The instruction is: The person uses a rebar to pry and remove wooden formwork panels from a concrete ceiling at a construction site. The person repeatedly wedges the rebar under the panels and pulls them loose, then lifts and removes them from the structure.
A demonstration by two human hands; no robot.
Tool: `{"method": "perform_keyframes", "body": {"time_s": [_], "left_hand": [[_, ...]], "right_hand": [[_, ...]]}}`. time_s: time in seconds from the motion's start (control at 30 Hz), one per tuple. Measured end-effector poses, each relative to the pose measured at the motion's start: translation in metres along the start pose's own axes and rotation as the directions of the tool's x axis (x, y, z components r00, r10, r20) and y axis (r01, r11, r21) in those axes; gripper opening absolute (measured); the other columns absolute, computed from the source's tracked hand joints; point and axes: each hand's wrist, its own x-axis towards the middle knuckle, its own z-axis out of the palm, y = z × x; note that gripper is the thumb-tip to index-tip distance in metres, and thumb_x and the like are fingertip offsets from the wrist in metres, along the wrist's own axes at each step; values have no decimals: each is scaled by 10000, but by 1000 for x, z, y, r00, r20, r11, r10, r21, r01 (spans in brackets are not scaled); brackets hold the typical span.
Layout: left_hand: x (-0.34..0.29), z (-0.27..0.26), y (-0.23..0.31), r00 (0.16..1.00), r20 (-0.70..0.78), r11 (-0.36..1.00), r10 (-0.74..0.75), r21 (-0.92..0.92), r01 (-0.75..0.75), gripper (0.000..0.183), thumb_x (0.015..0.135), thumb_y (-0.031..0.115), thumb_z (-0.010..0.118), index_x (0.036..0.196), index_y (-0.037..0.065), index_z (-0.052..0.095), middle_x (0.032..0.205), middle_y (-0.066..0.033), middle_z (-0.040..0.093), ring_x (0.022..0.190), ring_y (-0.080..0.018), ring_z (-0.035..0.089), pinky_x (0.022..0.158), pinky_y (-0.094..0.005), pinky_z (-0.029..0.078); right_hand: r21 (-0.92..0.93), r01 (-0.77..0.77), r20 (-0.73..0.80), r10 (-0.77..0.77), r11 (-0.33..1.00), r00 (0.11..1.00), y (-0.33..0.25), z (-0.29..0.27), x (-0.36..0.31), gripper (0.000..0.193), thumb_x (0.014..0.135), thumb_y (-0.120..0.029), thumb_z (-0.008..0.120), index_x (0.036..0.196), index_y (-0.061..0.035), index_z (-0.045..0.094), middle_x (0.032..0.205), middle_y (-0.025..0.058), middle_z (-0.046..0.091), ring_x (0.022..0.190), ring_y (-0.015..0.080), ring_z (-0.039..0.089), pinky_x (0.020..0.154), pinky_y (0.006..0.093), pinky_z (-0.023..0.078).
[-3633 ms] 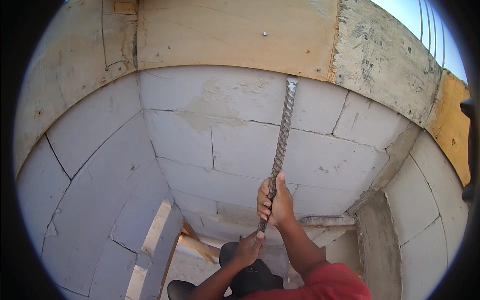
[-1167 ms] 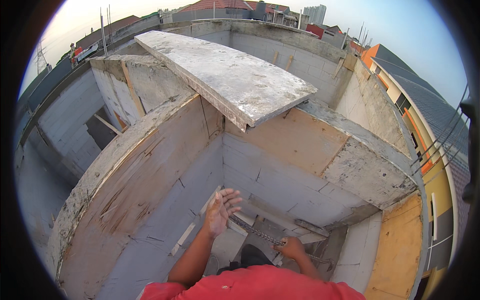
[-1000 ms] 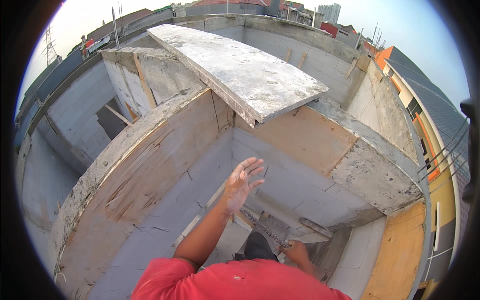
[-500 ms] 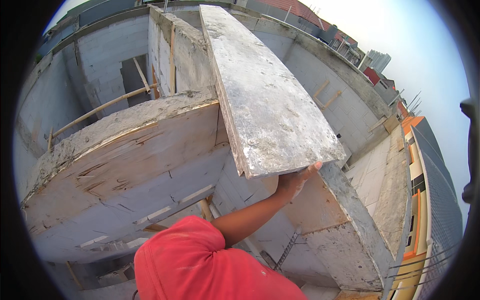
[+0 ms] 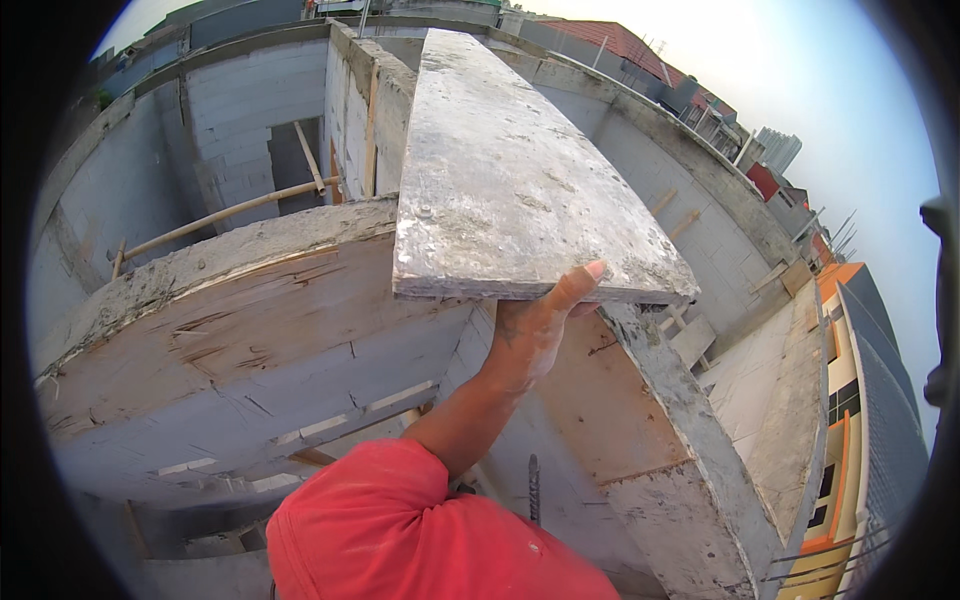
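My left hand (image 5: 530, 335) reaches up from a red sleeve (image 5: 400, 530) and grips the near end of a long grey, cement-stained plank (image 5: 510, 170). The thumb lies against the plank's end edge and the palm is under it. The plank lies flat across the top of the walls and runs away from me. A ribbed steel bar (image 5: 533, 488) stands upright just below my forearm. My right hand is hidden below the red sleeve.
Plywood formwork (image 5: 240, 330) caps the grey block wall on the left, and another cement-crusted board (image 5: 680, 430) runs down to the right. A bamboo pole (image 5: 230, 213) crosses the room behind. Beyond the wall on the right is a drop to neighbouring buildings (image 5: 850, 420).
Earlier both hands were on the steel bar low in the shaft. My left hand let go, rose open, and now holds the plank's end; the view has swung upward.
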Motion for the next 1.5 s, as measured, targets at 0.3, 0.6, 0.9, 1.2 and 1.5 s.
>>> {"method": "perform_keyframes", "body": {"time_s": [0.3, 0.6, 0.9, 1.2, 1.5], "left_hand": [[-5, -109, 134, 962, -55, 953, 266, 168, -254, 417, 904, 259, 575, 1181, -52, 545, 1079, -128, 648, 890, -161, 674, 673, -263, 600], [-37, -183, 146, 840, -343, 905, 421, 222, -363, 437, 909, 290, 574, 1251, 30, 498, 1112, -83, 609, 955, -177, 619, 777, -309, 519], [-50, -193, 139, -34, 503, -487, 864, 814, -317, 227, 926, 286, 563, 790, 110, 520, 814, -56, 657, 779, -160, 644, 745, -361, 523], [-12, -191, 175, 185, 804, -658, 565, 575, -486, 295, 895, 140, 567, 616, 100, 479, 590, -17, 614, 577, -180, 631, 585, -304, 529], [17, -219, 281, 129, 745, -552, 655, 588, -591, 333, 901, 130, 547, 589, 38, 478, 570, -85, 578, 536, -165, 555, 549, -292, 509]], "right_hand": [[24, 67, 93, -69, 997, 993, 1, 19, 20, 410, 771, -375, 739, 669, 6, 628, 570, 115, 579, 536, 190, 540, 552, 388, 436], [20, 62, 145, -64, 998, 987, -13, 38, 36, 407, 776, -366, 734, 660, 8, 621, 562, 108, 571, 534, 184, 536, 545, 389, 433], [5, 31, 154, -32, 999, 988, -26, 51, 56, 405, 781, -356, 728, 652, 10, 614, 553, 101, 564, 531, 177, 532, 539, 389, 429], [32, 7, 171, -12, 999, 985, -17, 68, 74, 403, 787, -347, 722, 643, 12, 608, 545, 94, 556, 529, 170, 527, 532, 389, 425], [53, -79, 183, 68, 995, 981, -7, 84, 87, 402, 792, -337, 716, 634, 14, 601, 537, 87, 548, 527, 163, 523, 526, 389, 422]]}}
